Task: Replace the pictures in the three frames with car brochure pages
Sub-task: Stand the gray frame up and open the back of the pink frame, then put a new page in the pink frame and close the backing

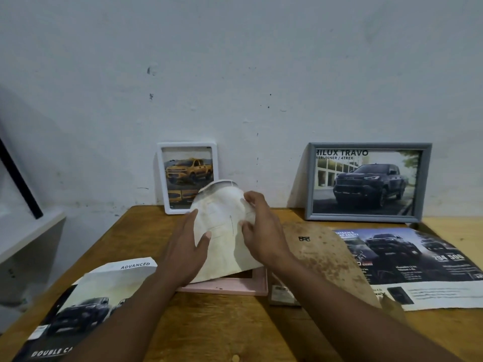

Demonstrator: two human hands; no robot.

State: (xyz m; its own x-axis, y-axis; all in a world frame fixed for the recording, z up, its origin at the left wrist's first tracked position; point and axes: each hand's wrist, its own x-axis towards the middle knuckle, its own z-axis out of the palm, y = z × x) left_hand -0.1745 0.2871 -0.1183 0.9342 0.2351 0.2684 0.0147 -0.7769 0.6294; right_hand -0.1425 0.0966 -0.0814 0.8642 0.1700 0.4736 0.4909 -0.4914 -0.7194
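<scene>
Now, nearest - brochure (86,296) lies front L. Both hands grasp the curled sheet (224,231), lower edge at the flat pink frame (227,287): L hand (187,249) thumb across it, R hand (264,231) pinching its edge. Thin, floppy, prob. creases easily - hold by edges. Behind: white frame (160,178), grey frame (366,145) w/ truck pages.

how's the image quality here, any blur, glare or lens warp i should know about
Head view: dim, even light, no glare on the grey frame, whose HILUX TRAVO title reads clearly; small print on the brochure page at right is too soft to read; the left hand and right hand holding the pale sheet look slightly soft; the wide lens splays the table edges.
</scene>
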